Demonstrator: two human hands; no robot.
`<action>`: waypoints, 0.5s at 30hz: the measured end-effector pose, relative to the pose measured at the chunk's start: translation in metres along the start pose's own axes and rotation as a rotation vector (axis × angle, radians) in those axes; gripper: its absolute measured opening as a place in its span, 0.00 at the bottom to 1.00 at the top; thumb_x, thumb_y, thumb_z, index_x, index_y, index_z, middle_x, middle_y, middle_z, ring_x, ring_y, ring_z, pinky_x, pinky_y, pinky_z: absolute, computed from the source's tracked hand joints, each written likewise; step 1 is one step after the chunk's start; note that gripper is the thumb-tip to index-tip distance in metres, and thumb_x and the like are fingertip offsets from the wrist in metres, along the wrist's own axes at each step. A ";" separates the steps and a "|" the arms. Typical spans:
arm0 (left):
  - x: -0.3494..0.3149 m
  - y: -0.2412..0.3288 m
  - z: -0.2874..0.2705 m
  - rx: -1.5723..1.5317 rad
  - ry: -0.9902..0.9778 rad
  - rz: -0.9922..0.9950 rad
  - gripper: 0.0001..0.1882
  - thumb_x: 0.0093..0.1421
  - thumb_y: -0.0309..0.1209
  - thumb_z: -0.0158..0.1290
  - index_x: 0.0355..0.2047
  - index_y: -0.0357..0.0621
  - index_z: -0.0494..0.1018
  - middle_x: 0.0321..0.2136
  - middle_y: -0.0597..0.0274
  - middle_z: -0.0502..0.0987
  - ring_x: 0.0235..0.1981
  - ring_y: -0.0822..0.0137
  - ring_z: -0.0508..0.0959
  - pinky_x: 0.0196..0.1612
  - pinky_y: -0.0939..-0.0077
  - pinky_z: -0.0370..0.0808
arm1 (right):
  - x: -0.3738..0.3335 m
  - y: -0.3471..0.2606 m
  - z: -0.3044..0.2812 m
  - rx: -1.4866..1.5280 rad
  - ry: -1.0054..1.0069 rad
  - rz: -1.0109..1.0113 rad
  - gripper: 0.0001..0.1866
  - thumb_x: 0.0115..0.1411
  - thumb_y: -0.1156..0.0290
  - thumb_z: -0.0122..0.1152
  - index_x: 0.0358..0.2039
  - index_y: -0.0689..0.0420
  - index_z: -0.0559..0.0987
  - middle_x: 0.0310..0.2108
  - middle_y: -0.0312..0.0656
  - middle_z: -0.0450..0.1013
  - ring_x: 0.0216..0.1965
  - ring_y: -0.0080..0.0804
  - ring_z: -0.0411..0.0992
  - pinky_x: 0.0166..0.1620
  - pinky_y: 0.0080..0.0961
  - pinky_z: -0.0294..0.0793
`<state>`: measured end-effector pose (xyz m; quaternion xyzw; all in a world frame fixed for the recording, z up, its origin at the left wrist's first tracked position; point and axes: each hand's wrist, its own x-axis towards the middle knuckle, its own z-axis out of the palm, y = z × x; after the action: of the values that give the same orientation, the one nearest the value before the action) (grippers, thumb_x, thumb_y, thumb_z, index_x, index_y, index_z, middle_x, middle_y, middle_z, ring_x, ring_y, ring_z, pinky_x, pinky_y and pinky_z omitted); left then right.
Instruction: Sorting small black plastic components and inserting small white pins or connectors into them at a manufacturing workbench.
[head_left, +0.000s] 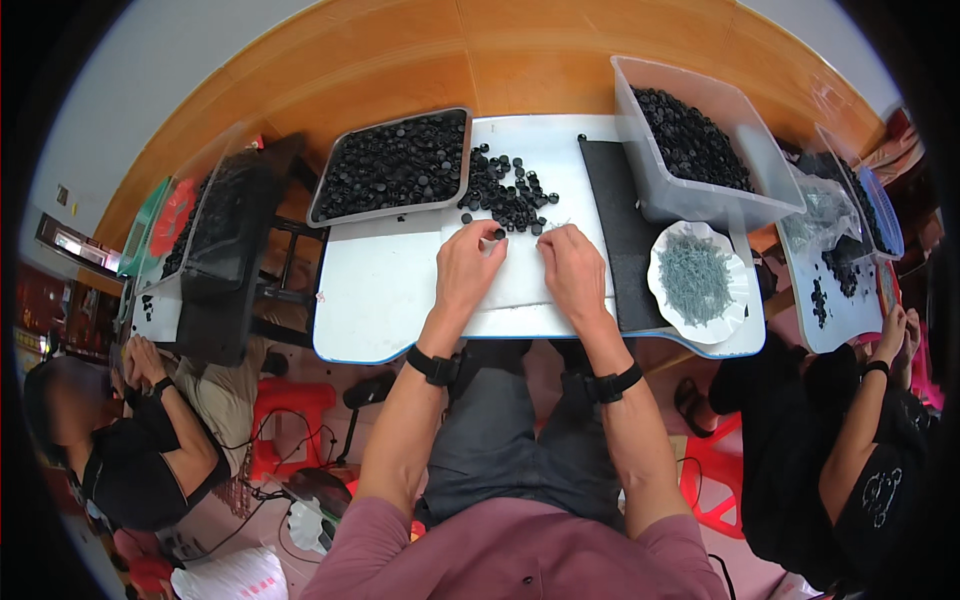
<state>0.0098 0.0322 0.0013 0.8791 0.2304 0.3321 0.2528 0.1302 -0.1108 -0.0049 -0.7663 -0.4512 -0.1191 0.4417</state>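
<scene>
My left hand [467, 268] pinches a small round black cap [499, 234] between thumb and fingertips, just above the white table. Beside it, a short gap to the right, my right hand [575, 272] has its thumb and fingers pressed together; what they hold, if anything, is too small to make out. A loose pile of black caps [515, 200] spreads on the table just beyond both hands. A few thin pale slivers lie by the right fingertips. To the right, a white scalloped plate [738, 312] bears a heap of thin grey-green pin-like pieces [695, 278].
A metal tray [325, 212] full of black caps stands at the back left. At the back right is a translucent plastic bin [690, 200] of black parts, on a black mat [632, 290]. People sit at neighbouring tables on both sides. Red stools stand below.
</scene>
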 end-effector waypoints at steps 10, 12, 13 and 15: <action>-0.020 0.026 0.014 -0.399 -0.016 -0.181 0.15 0.57 0.25 0.68 0.45 0.37 0.82 0.30 0.64 0.84 0.30 0.77 0.80 0.37 0.81 0.79 | -0.001 -0.007 -0.007 0.408 0.117 0.214 0.08 0.64 0.79 0.63 0.43 0.62 0.84 0.31 0.44 0.81 0.28 0.30 0.78 0.33 0.26 0.76; -0.020 0.026 0.014 -0.402 -0.023 -0.199 0.15 0.57 0.25 0.68 0.45 0.37 0.83 0.31 0.64 0.84 0.30 0.78 0.79 0.37 0.82 0.78 | -0.003 -0.011 -0.005 0.532 0.083 0.330 0.07 0.64 0.79 0.64 0.42 0.62 0.84 0.31 0.43 0.82 0.26 0.25 0.78 0.32 0.24 0.76; -0.020 0.027 0.014 -0.434 -0.042 -0.221 0.15 0.57 0.25 0.68 0.45 0.37 0.83 0.31 0.64 0.84 0.30 0.78 0.79 0.37 0.82 0.78 | -0.003 -0.014 -0.006 0.601 0.092 0.342 0.07 0.63 0.79 0.65 0.42 0.63 0.84 0.30 0.42 0.83 0.25 0.22 0.77 0.30 0.23 0.75; -0.019 0.030 0.012 -0.464 -0.062 -0.245 0.15 0.57 0.26 0.69 0.45 0.38 0.83 0.31 0.65 0.84 0.30 0.78 0.79 0.37 0.82 0.78 | -0.004 -0.014 -0.005 0.671 0.101 0.357 0.07 0.63 0.79 0.67 0.41 0.63 0.85 0.30 0.41 0.83 0.24 0.19 0.76 0.29 0.22 0.75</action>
<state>0.0123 -0.0053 0.0024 0.7728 0.2448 0.3157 0.4931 0.1180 -0.1138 0.0036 -0.6389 -0.3024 0.0765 0.7032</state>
